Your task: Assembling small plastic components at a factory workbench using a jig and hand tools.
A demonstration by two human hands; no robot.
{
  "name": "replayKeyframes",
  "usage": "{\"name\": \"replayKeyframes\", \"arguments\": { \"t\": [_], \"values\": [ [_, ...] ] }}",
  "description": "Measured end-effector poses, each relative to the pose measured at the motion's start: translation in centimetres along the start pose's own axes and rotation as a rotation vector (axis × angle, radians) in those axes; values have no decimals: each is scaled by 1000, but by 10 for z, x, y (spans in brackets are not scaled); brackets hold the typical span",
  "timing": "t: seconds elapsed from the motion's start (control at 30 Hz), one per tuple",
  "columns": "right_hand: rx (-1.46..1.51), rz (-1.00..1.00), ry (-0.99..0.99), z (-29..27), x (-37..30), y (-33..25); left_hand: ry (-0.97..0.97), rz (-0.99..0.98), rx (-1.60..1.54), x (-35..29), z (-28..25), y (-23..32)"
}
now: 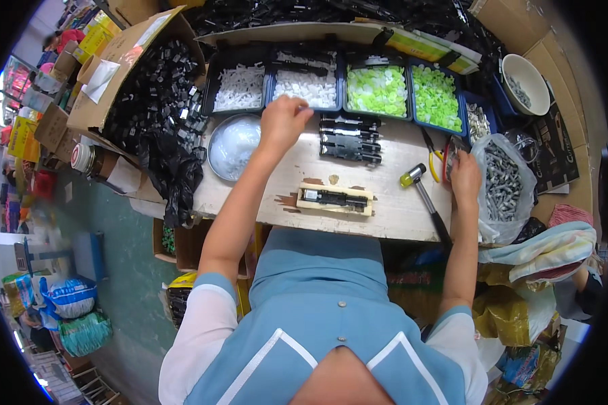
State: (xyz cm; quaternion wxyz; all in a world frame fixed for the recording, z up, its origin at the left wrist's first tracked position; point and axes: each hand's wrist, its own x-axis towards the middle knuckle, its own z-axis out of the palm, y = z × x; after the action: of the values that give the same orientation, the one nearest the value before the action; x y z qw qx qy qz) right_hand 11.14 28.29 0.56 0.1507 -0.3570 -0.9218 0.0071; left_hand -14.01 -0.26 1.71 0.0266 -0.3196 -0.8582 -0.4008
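Observation:
My left hand (pixel 284 123) hangs at the front edge of a bin of small white parts (pixel 305 86), its fingers pinched together. Whatever the pinch holds is too small or hidden to make out. At the right, my right hand (pixel 465 179) has its fingers curled at a small red-edged container (pixel 451 156), and its fingertips are partly hidden. Between the hands, a cream-coloured block fixture (pixel 368 202) lies on the table with a black elongated part (pixel 334 198) set in it. Several similar black parts (pixel 350 140) lie in a stack beyond it.
Bins of grey-white pieces (pixel 240 88) and green pieces (pixel 377 91) line the back. A round metal dish (pixel 233 148) sits left. Yellow-handled pliers (pixel 432 162), a hammer (pixel 425 192) and a bag of grey metal parts (pixel 501 182) lie right. A carton of black parts (pixel 159 88) stands left.

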Motion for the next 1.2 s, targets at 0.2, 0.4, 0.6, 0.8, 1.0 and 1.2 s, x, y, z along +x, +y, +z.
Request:
{"name": "replayKeyframes", "arguments": {
  "t": [0.2, 0.4, 0.6, 0.8, 1.0, 1.2],
  "values": [
    [-143, 27, -113, 15, 12, 5, -75, 141, 385, 69, 42, -10],
    [-112, 7, -126, 16, 18, 13, -114, 103, 250, 76, 29, -15],
    [172, -87, 14, 16, 12, 25, -209, -245, -665, 58, -14, 6],
    [325, -75, 84, 17, 7, 29, -124, -366, -1186, 4, -18, 14],
    [947, 182, 84, 15, -3, 11, -107, -428, -1341, -60, -7, 31],
    [1428, -146, -212, -31, -54, -122, -240, -646, -1598, -110, 13, 46]
  ]
}}
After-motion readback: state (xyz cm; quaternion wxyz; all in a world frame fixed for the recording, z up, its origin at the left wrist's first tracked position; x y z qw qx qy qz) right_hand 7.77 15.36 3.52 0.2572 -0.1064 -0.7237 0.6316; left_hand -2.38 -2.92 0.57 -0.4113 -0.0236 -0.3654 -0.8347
